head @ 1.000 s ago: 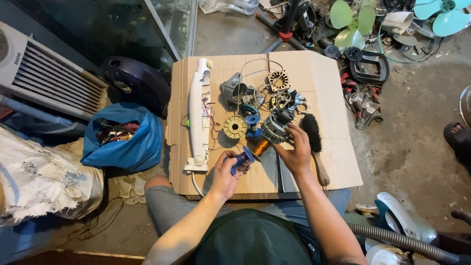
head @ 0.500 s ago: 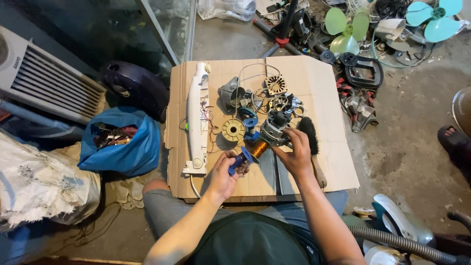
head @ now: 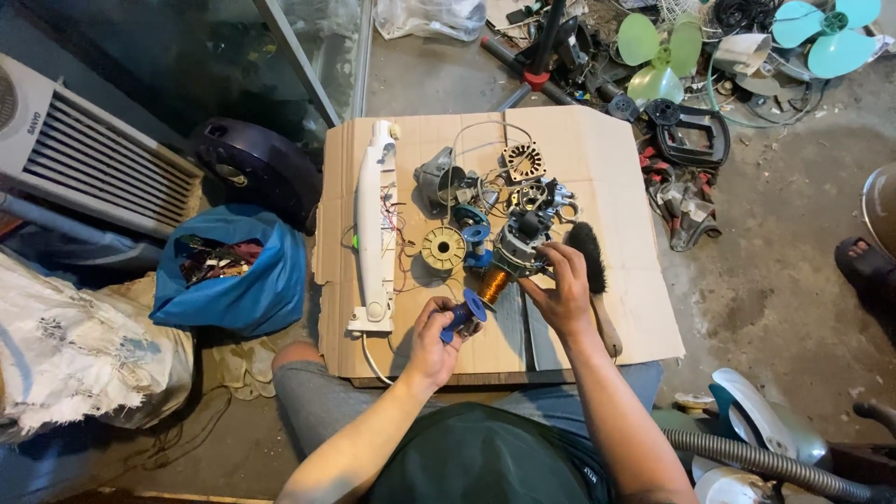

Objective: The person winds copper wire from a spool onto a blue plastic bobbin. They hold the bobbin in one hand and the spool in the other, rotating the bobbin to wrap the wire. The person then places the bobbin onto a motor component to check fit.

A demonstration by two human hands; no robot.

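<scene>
Surface: flattened cardboard sheet (head: 625, 168) | left: white plastic housing (head: 375, 224) | centre: motor parts (head: 523, 215), yellow spool (head: 442, 248) | right: black brush (head: 590, 266)

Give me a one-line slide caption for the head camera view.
Left hand holds a blue spool; right hand touches a fan motor on cardboard.

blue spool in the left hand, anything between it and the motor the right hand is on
Nothing solid. The blue spool in the left hand lies just short of the motor under the right hand; only a copper wire coil sits between them.

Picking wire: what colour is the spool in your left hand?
Blue spool, in the left hand; head view.
</scene>
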